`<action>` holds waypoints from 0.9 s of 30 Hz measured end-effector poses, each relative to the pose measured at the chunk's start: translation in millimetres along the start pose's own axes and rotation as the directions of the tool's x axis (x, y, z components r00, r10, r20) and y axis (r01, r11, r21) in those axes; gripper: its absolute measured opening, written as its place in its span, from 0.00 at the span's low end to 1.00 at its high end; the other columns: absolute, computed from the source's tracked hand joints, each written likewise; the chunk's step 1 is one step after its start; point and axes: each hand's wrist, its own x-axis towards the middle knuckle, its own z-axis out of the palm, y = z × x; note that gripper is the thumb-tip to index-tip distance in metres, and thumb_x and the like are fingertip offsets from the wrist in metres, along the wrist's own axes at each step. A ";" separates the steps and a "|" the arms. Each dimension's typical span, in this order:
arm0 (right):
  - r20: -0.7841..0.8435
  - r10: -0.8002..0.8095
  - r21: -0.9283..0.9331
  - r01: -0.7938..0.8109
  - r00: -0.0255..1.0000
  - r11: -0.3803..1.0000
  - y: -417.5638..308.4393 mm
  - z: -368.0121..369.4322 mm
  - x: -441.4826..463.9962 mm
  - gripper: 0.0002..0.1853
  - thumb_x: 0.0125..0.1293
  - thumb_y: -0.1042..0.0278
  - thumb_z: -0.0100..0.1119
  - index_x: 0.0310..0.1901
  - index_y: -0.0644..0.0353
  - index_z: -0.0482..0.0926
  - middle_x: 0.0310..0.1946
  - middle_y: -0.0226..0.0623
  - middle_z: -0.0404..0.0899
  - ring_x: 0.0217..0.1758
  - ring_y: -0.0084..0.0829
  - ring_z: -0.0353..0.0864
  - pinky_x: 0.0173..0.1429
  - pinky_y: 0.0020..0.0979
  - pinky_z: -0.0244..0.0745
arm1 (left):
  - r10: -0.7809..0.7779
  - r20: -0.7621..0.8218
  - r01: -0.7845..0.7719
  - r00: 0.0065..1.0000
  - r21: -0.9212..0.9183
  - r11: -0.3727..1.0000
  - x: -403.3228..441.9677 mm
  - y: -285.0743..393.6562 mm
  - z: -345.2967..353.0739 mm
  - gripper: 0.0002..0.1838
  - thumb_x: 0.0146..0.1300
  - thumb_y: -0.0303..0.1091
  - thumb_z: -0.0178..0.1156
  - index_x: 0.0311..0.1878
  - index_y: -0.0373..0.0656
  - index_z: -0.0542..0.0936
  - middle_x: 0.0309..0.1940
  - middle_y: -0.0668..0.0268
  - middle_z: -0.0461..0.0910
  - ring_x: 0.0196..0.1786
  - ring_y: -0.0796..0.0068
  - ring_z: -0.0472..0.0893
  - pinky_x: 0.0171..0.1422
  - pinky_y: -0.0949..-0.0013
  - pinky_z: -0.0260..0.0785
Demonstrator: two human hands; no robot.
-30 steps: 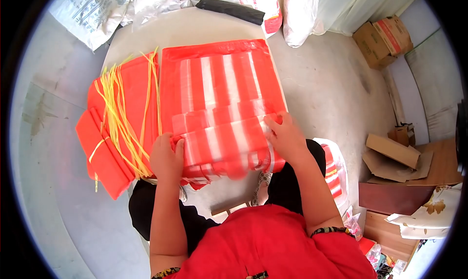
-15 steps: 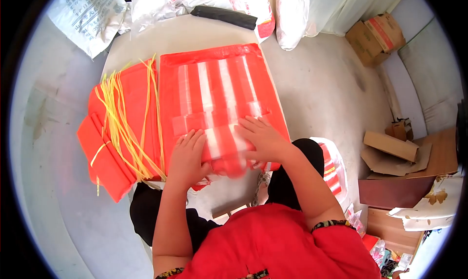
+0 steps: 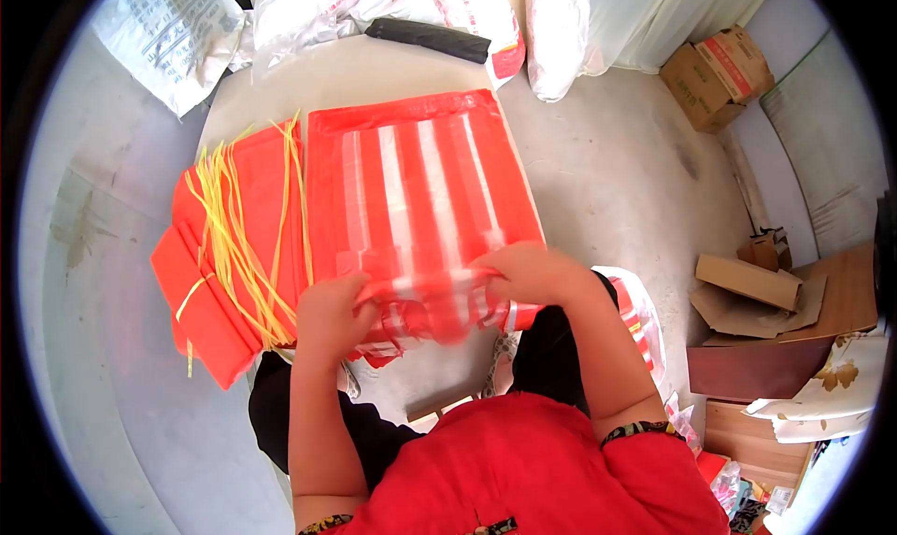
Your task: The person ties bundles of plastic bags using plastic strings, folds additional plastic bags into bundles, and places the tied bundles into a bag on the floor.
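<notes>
While curled fingers pinch striped plastic, cardboard boxes flank the table.

Bright, diffuse light; soft shadows; hands motion-blurred; fisheye curvature, black vignetted corners.

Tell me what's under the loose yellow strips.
Under the yellow strips lies folded red material, visible between and around them. Where the strips bunch together they cover it, so anything directly beneath there can't be seen.

both forearms reach forward, the left hand and right hand with fingers curled inward.
</notes>
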 end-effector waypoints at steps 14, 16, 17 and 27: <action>-0.534 -0.479 -0.415 0.278 0.696 0.866 0.9 70.7 83.0 0.41 0.60 0.57 0.76 0.74 0.57 0.71 0.77 0.50 0.66 0.79 0.54 0.64 0.83 0.51 0.58 | 0.490 -0.343 -0.389 0.802 0.323 0.863 51.7 7.1 65.5 0.31 0.62 0.29 0.68 0.71 0.43 0.77 0.74 0.60 0.75 0.80 0.54 0.68 0.81 0.41 0.60; -0.574 -0.477 -0.406 0.274 0.666 0.872 2.6 78.1 89.8 0.41 0.58 0.57 0.77 0.73 0.57 0.72 0.76 0.49 0.67 0.79 0.53 0.65 0.82 0.50 0.60 | 0.487 -0.336 -0.369 0.806 0.358 0.858 60.0 7.9 74.4 0.30 0.63 0.29 0.65 0.70 0.43 0.77 0.73 0.60 0.75 0.79 0.55 0.70 0.81 0.42 0.60; -0.593 -0.475 -0.403 0.271 0.650 0.874 4.2 79.9 91.6 0.42 0.57 0.58 0.78 0.73 0.57 0.72 0.75 0.49 0.68 0.78 0.53 0.66 0.81 0.50 0.61 | 0.487 -0.333 -0.361 0.807 0.375 0.854 62.8 8.6 77.4 0.29 0.64 0.29 0.64 0.70 0.43 0.77 0.73 0.60 0.76 0.78 0.55 0.70 0.81 0.42 0.60; -0.645 -0.432 -0.382 0.224 0.630 0.897 53.9 68.5 70.3 0.27 0.59 0.82 0.60 0.62 0.54 0.81 0.63 0.37 0.83 0.71 0.42 0.78 0.74 0.44 0.73 | 0.372 -0.424 -0.192 0.826 0.409 0.892 62.4 -7.8 71.9 0.22 0.68 0.28 0.57 0.65 0.44 0.79 0.69 0.59 0.78 0.75 0.56 0.74 0.78 0.44 0.63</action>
